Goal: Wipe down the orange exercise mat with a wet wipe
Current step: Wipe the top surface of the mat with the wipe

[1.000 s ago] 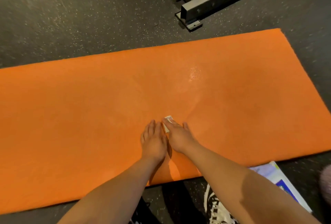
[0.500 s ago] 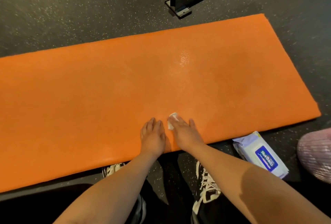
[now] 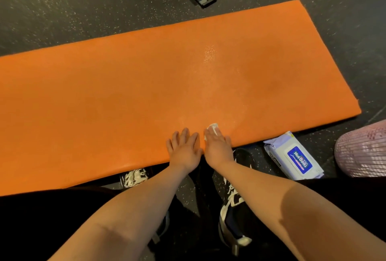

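**Orange exercise mat** (image 3: pixel 83 104): lies flat on the dark speckled floor and runs left to right. Its left end is cut off by the edge of the view. That left stretch looks dull, so it probably remains to be wiped.

**Left hand** (image 3: pixel 184 148): palm down on the mat at its near edge, fingers straight and slightly spread. The grip is open and holds nothing.

**Wet wipe** (image 3: pixel 213 127): a small white wad on the mat. Only its far tip shows past the fingertips, and the rest is hidden, so its fold cannot be made out.

**Right hand** (image 3: pixel 217 148): laid flat over the wipe with fingers straight, pressing it to the mat. The grip is not curled round it.

**Change**: within the last second both hands, side by side as before, have come back from further in on the mat to its near edge. This reads as a pull stroke finishing across the middle strip. A wet sheen (image 3: pixel 208 54) glints on the far side of the hands.

**Pack of wipes** (image 3: pixel 294 156): on the floor just beside the mat's near edge. It is now in fuller view, since the head has drawn back.

**Pink object** (image 3: pixel 363 150): at the far right, cut off by the frame and not identifiable.
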Motion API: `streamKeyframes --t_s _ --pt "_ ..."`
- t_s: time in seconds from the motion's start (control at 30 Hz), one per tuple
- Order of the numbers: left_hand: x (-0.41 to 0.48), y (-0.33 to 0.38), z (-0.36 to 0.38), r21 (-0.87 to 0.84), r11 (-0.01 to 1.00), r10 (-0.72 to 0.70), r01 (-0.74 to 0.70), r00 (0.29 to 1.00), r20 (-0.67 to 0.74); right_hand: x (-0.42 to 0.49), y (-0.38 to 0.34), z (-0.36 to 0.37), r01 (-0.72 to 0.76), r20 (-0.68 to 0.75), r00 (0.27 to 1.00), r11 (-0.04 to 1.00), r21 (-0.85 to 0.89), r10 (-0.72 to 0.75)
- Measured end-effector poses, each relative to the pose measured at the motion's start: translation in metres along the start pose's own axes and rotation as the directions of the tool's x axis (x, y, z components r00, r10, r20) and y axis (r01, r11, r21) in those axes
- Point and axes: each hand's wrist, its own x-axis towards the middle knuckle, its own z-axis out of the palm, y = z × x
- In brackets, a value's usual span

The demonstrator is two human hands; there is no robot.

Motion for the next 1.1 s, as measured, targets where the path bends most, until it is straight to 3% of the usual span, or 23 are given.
streamKeyframes --t_s 0.13,0.27,0.47,0.67,0.8,1.1 --pt "-0.006 0.003 0.009 0.033 0.999 0.041 -0.042 0.999 0.022 -0.004 0.005 -0.001 0.090 0.040 0.995 0.996 0.023 -0.091" --pt "-0.007 0.004 0.009 0.045 0.998 0.050 -0.050 0.999 -0.006 -0.009 0.028 -0.013 -0.106 -0.021 0.994 0.994 -0.008 0.106" --pt "-0.009 0.010 0.014 0.038 0.993 0.111 -0.108 0.991 -0.081 -0.023 0.015 0.002 0.042 0.047 0.998 0.999 0.021 -0.043" --pt "-0.006 0.001 0.015 -0.030 0.982 0.180 -0.186 0.975 -0.129 -0.028 0.022 -0.012 -0.081 0.036 0.996 0.996 -0.034 0.082" --pt "-0.005 0.002 0.003 -0.104 0.983 0.136 -0.154 0.978 -0.159 -0.027 0.015 -0.020 -0.088 0.047 0.995 0.995 0.037 0.087" --pt "-0.017 -0.041 -0.035 -0.255 0.967 -0.085 0.008 0.952 -0.293 -0.016 -0.042 -0.013 0.085 0.023 0.996 0.994 0.063 -0.087"
